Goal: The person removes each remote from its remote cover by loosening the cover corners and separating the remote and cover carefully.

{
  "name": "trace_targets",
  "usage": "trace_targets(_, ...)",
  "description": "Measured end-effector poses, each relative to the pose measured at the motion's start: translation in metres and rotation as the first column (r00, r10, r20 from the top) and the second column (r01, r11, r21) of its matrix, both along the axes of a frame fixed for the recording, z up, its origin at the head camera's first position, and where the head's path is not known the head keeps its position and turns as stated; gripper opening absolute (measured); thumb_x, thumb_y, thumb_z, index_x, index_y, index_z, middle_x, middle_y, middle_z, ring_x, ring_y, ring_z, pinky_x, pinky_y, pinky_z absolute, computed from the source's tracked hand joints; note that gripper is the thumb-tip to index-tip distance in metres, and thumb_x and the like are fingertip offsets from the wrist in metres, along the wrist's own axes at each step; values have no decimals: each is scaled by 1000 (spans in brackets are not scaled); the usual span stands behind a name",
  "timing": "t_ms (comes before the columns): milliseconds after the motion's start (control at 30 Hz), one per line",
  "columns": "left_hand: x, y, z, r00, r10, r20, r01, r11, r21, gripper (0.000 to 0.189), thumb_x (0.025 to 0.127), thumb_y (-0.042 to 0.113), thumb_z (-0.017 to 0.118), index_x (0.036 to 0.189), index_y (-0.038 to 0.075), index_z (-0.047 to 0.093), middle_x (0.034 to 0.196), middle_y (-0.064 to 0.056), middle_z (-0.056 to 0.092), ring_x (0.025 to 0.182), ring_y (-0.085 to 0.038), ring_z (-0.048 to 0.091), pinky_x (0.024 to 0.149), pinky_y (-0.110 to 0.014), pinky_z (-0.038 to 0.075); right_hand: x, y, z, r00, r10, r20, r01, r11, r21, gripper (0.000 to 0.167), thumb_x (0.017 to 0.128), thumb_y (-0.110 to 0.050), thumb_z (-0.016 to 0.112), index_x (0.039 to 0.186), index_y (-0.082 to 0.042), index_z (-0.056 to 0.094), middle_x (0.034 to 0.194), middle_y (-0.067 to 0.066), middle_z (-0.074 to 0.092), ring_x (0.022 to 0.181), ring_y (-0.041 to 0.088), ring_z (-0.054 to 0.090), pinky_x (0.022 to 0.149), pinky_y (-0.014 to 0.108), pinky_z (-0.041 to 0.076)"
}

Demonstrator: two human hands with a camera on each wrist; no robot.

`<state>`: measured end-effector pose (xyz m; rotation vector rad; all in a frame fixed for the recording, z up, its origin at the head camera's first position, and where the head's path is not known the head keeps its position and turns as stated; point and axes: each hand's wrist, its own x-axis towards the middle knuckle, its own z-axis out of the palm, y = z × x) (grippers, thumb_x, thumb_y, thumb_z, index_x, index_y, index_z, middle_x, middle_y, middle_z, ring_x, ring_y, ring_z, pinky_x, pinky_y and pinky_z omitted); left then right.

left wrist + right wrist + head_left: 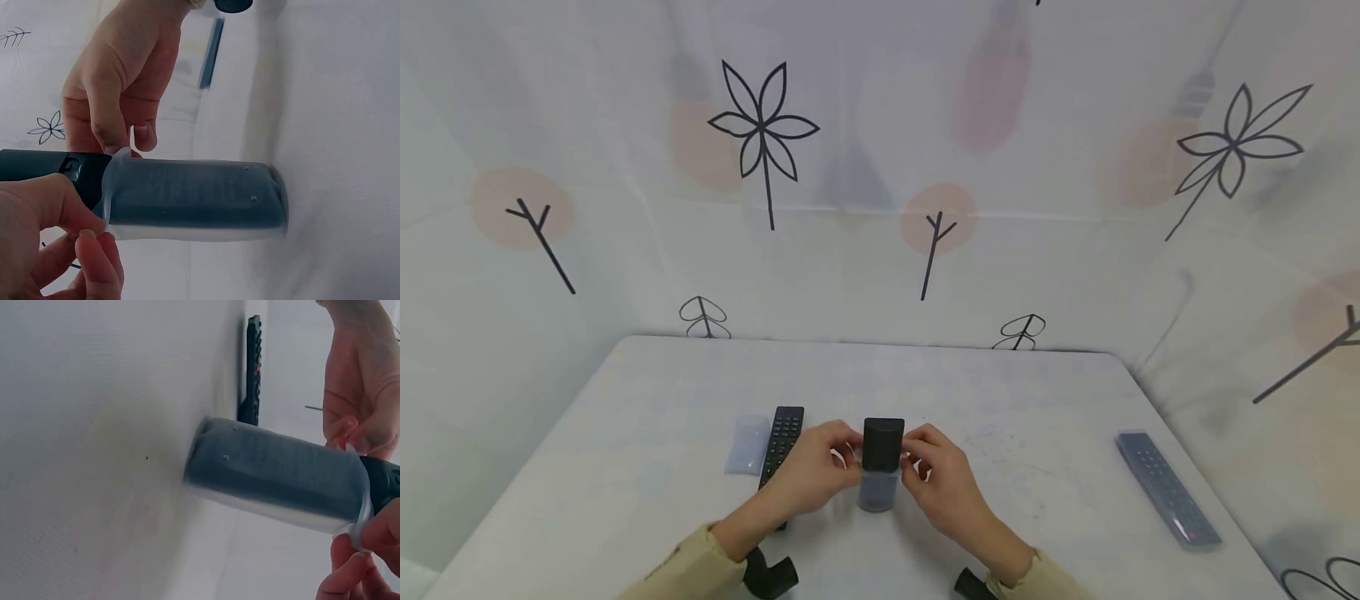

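Note:
A black remote control (882, 444) stands upright between the two hands, its lower part inside a clear plastic sleeve (877, 493). The sleeve's closed end rests at the tabletop, while the remote's dark top sticks out of the open end. My left hand (817, 468) pinches the sleeve's rim on one side with thumb and fingertips. On the opposite side, my right hand (946, 485) pinches the same rim. In the left wrist view, the sleeve (200, 194) covers most of the remote's length, with slack film along one edge. Through the film, the buttons look blurred.
Another black remote control (785, 432) lies left of the hands, partly behind the left forearm. Beside it is a flat clear plastic sleeve (748, 444). A sleeved remote control (1168, 490) lies near the right edge of the white table (700, 367). Patterned cloth (850, 275) hangs behind.

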<state>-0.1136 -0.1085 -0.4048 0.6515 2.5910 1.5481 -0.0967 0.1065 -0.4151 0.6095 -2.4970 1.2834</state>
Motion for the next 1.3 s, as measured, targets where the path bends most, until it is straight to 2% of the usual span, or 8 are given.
trace_targets(300, 1, -1, -3, 1000, -11, 1, 11, 1000, -19, 28, 77, -5, 70, 102, 8, 72, 88, 3, 61, 78, -12, 59, 64, -25, 50, -1, 3, -4, 1000, 21, 3, -21, 1000, 1, 34, 79, 16, 69, 102, -8, 76, 94, -11, 58, 74, 7, 54, 61, 25, 50)
trace_targets(467, 1, -2, -4, 1000, -8, 16, 9, 1000, -26, 29, 78, -5, 71, 103, 9, 72, 89, 4, 61, 80, -12, 59, 65, -25, 50, -1, 5, -6, 999, 20, 31, -20, 1000, 7, 33, 80, 14, 71, 102, -10, 75, 95, -11, 59, 76, 7, 56, 62, 27, 52)
trace_targets(733, 0, -2, -8, 999, -28, 21, 29, 999, -24, 30, 77, -8, 69, 103, 7, 71, 91, -2, 63, 81, -15, 59, 63, -25, 48, -1, 6, -9, 997, 36, 66, -36, 999, -2, 35, 81, 15, 70, 101, -13, 75, 96, -9, 60, 79, 9, 58, 63, 29, 53)
trace_targets(1067, 1, -2, -11, 999, -44, 29, 45, 998, -38, 30, 77, -9, 70, 102, 8, 71, 94, -5, 63, 83, -17, 60, 64, -25, 48, -2, 8, -14, 997, 70, 42, -70, 998, -9, 35, 79, 16, 69, 98, -13, 74, 93, -9, 60, 77, 8, 58, 61, 29, 53)
trace_targets(1300, -1, -2, -16, 998, -54, 42, 55, 998, -36, 30, 76, -10, 68, 100, 7, 70, 93, -3, 62, 81, -16, 60, 61, -26, 48, -3, 9, -17, 993, 91, 72, -92, 996, 12, 33, 80, 15, 69, 96, -13, 74, 92, -9, 58, 72, 6, 55, 61, 26, 51)
